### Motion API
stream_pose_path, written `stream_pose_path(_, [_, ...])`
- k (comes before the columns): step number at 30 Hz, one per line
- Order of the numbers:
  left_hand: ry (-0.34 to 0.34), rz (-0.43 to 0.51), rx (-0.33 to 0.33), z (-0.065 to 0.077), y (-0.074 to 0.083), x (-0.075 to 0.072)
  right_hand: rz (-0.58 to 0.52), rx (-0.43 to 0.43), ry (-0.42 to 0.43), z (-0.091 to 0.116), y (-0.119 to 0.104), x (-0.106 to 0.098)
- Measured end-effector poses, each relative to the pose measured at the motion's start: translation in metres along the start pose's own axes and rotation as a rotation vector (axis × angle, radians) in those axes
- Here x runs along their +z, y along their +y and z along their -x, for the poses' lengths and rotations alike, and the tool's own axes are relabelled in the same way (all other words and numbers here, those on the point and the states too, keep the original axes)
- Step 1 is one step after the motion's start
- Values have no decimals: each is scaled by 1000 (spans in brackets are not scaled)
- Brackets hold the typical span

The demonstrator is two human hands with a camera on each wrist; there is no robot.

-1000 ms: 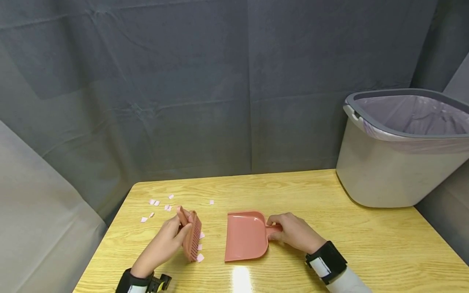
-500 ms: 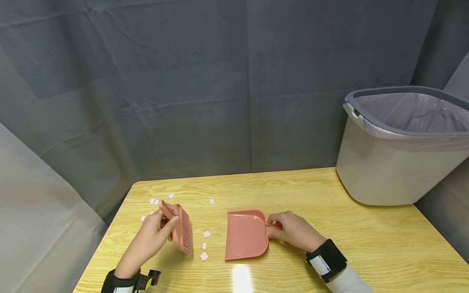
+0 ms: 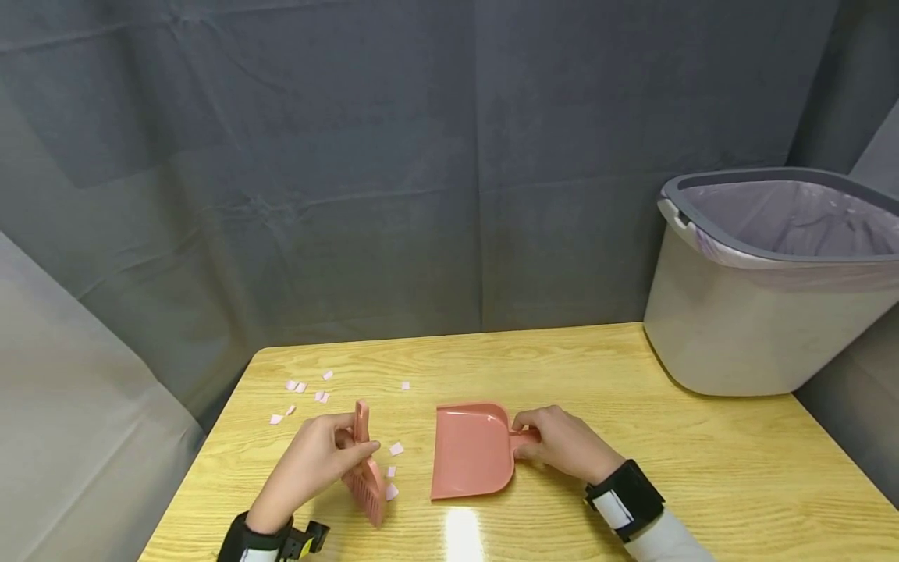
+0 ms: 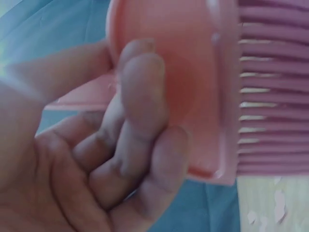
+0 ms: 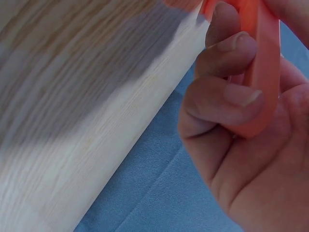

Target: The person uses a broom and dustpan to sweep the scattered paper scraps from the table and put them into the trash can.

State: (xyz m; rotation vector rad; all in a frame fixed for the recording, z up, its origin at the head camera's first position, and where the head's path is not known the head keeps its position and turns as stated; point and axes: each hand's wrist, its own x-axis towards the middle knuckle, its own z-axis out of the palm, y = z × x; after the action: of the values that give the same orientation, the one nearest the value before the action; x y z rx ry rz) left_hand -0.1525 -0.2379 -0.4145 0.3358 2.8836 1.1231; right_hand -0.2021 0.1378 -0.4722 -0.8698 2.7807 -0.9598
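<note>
In the head view my left hand [image 3: 316, 460] grips a pink hand brush [image 3: 367, 488], its bristles tilted down and toward me, just left of a few small pink paper scraps [image 3: 396, 449]. Up close in the left wrist view, the fingers curl round the brush [image 4: 193, 96] and its bristles point right. My right hand [image 3: 565, 445] holds the short handle of a pink dustpan [image 3: 470, 453], which lies on the table with its straight lip facing left toward the scraps. The right wrist view has fingers wrapped round the dustpan handle [image 5: 263, 72].
More pink scraps [image 3: 300, 387] lie scattered at the back left of the wooden table [image 3: 562, 359], and a single scrap [image 3: 405, 385] sits behind the dustpan. A grey bin [image 3: 758, 328] with a plastic liner stands at the back right. Dark cloth [image 3: 351, 195] hangs behind.
My left hand drew the brush left off the three nearer scraps, then brought it back right and turned its bristles downward. Those scraps shifted slightly right. The right hand and dustpan stayed still.
</note>
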Motion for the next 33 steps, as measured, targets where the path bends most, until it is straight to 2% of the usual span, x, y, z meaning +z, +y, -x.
stream_pose_path(6, [118, -2, -60, -14, 3, 17, 0, 1, -10, 0, -1, 0])
stream_pose_path(12, [204, -21, -84, -27, 5, 21, 8, 1, -10, -1, -1, 0])
stream_pose_path(16, [237, -45, -59, -32, 4, 18, 11, 4, -11, -1, -1, 0])
stream_pose_path(23, [226, -122, -11, -30, 6, 7, 17, 14, -12, -1, -2, 0])
stream_pose_path(28, [246, -235, 78, -26, 10, -2, 21, 20, -13, -1, -2, -1])
stream_pose_path(33, [246, -333, 182, -27, 10, -1, 25, 17, -13, -1, -1, -1])
